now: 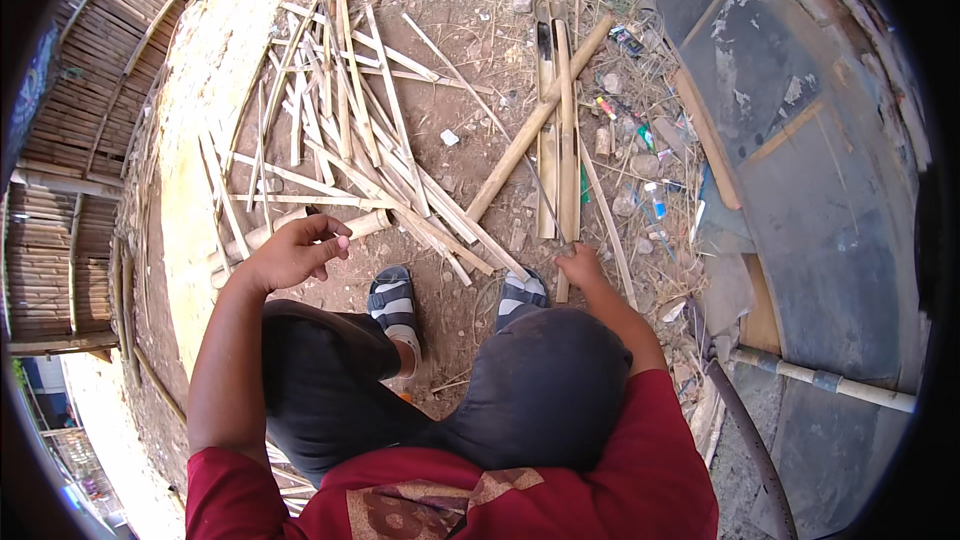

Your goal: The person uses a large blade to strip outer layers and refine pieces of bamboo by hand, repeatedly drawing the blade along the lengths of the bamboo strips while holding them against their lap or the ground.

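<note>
My left hand hovers above a cut bamboo pole, its fingers loosely bent and nothing seen between them. My right hand is closed round the handle end of a long, thin, dark blade, which looks like a knife and points away from me. Beyond it lie split bamboo lengths, crossed by a round bamboo pole. A heap of pale bamboo strips spreads over the ground ahead and to the left. One strip ends against my right sandal.
Bamboo-slat walls stand at the left. Dark panels lean along the right side, with a pale pipe near them. Stones, dry straw and bits of litter lie between the bamboo and the panels. My left sandal rests on the dirt.
</note>
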`<action>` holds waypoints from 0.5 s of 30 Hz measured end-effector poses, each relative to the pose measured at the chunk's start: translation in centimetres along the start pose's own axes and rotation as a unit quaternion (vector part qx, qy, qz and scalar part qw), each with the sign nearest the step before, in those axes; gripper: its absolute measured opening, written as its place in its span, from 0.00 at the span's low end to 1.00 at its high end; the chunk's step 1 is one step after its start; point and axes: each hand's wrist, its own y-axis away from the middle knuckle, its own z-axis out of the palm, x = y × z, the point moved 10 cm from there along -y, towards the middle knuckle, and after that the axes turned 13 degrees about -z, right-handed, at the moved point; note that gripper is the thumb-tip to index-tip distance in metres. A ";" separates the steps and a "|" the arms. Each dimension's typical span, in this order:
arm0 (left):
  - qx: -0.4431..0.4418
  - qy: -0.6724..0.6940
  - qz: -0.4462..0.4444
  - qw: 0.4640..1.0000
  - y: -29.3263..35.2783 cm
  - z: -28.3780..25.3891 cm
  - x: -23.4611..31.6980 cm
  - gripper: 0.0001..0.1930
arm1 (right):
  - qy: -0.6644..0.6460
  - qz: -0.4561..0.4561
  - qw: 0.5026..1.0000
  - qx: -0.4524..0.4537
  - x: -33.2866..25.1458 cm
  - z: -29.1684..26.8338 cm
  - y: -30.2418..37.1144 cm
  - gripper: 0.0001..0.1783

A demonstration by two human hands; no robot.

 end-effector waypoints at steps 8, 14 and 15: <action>0.000 -0.015 0.010 1.000 0.2 0.1 1.2 0.19 | 0.007 0.028 1.000 -0.002 2.6 0.9 0.4 0.26; 0.009 0.003 0.003 1.000 0.3 -0.2 -0.8 0.18 | -0.086 0.063 0.993 -0.059 0.3 2.4 -0.2 0.26; 0.009 0.002 0.006 1.000 0.2 -0.2 -0.6 0.18 | -0.113 0.069 0.989 -0.063 0.5 2.4 -0.1 0.25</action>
